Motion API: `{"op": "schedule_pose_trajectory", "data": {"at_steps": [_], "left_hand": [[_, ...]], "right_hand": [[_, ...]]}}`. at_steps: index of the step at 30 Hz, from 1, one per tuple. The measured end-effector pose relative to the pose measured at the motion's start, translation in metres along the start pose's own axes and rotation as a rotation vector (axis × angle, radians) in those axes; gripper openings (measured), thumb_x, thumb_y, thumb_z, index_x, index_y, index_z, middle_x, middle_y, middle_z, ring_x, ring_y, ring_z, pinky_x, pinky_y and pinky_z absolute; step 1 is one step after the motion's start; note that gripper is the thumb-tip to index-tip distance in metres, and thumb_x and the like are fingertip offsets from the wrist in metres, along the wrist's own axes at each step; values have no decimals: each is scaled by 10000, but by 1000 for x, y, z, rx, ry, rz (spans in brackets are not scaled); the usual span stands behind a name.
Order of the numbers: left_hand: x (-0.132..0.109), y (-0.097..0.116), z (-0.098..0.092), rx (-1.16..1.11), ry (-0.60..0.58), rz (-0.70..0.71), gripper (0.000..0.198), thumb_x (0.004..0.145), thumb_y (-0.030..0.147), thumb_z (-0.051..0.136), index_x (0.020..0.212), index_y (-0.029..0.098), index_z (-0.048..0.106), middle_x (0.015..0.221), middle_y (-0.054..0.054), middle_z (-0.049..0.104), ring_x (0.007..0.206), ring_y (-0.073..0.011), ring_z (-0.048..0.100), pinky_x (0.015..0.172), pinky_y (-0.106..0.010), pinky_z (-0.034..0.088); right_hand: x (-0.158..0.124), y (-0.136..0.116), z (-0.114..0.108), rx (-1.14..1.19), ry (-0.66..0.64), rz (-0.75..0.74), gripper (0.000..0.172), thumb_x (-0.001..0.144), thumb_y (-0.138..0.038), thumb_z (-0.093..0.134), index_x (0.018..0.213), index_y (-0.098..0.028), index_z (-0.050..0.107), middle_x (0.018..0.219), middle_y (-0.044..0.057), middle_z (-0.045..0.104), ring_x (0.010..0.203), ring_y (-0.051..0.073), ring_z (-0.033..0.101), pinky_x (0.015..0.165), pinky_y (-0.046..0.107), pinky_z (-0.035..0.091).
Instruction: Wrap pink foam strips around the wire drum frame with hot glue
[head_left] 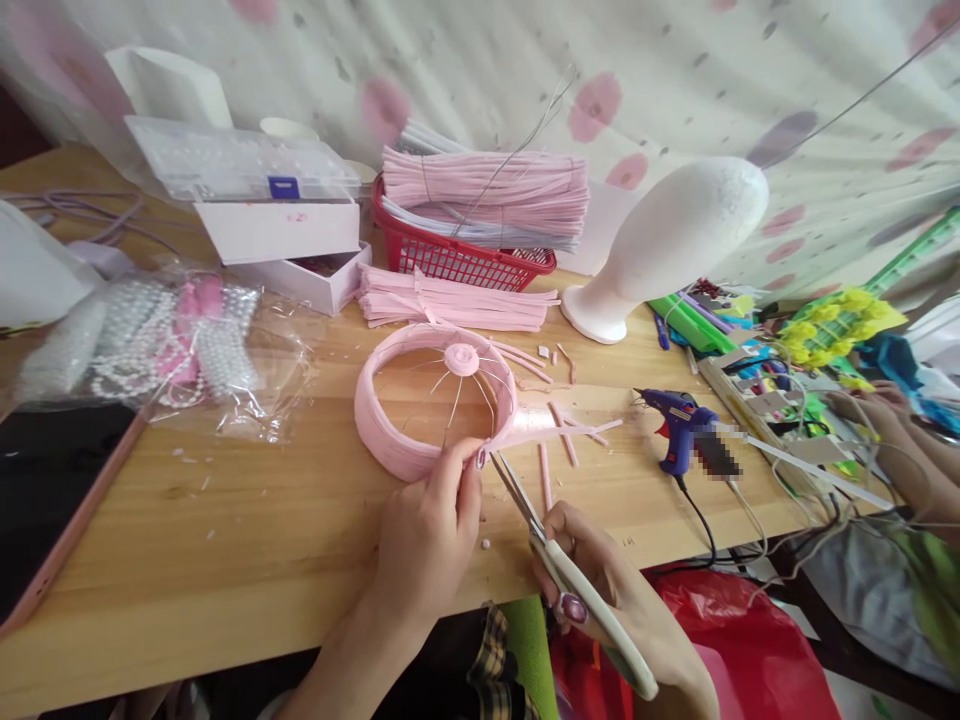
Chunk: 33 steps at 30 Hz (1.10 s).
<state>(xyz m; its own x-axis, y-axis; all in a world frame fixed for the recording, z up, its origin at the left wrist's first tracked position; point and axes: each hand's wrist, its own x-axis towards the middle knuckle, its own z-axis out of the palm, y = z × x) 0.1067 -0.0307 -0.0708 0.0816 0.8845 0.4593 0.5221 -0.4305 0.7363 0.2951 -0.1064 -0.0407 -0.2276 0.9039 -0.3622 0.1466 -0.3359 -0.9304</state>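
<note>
Scissors [559,555] gripped in the right hand [600,590], blades parted beside a pink wrapped ring [390,425], ring rim pinched by the left hand [431,535], wooden surface [247,530] beneath, blue glue gun [679,425] laid nearby.

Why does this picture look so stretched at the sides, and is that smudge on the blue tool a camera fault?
Head view: the wide lens bends the table edge and smears the corners; soft, even daylight, faint shadows. The glue gun has a deliberately pixelated patch, not a lens fault. The left hand on the pink ring and the right hand holding scissors are fairly sharp; the plastic bag shows glare.
</note>
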Motion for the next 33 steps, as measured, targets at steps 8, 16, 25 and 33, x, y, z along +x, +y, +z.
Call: {"op": "schedule_pose_trajectory", "data": {"at_steps": [8, 16, 25, 33], "left_hand": [[0, -1, 0, 37, 27, 41, 235, 1034, 220, 461, 1068, 173, 689, 678, -1, 774, 508, -127, 710, 483, -190, 463], [-1, -4, 0, 94, 43, 67, 250, 1024, 207, 455, 1055, 178, 702, 633, 1, 755, 480, -129, 683, 497, -195, 467], [3, -2, -1, 117, 74, 104, 253, 1028, 192, 448, 1016, 153, 697, 641, 1, 758, 471, -126, 682, 483, -208, 447], [0, -3, -3, 84, 30, 90, 227, 1012, 167, 474, 1045, 130, 696, 667, -13, 761, 458, -107, 664, 484, -198, 436]], "right_hand": [[4, -4, 2, 6, -1, 28, 527, 807, -646, 732, 982, -237, 448, 748, -40, 507, 612, 100, 441, 560, 225, 397], [8, -10, 5, 93, 12, 108, 497, 795, -589, 774, 948, -238, 458, 744, -64, 469, 593, 82, 424, 542, 205, 445], [10, -4, 15, 85, 55, 71, 546, 803, -690, 708, 929, -225, 450, 685, -67, 511, 506, 77, 502, 493, 207, 373], [9, -10, 26, 67, 104, 102, 512, 831, -667, 686, 832, -215, 447, 619, -63, 541, 442, 66, 501, 431, 183, 331]]}}
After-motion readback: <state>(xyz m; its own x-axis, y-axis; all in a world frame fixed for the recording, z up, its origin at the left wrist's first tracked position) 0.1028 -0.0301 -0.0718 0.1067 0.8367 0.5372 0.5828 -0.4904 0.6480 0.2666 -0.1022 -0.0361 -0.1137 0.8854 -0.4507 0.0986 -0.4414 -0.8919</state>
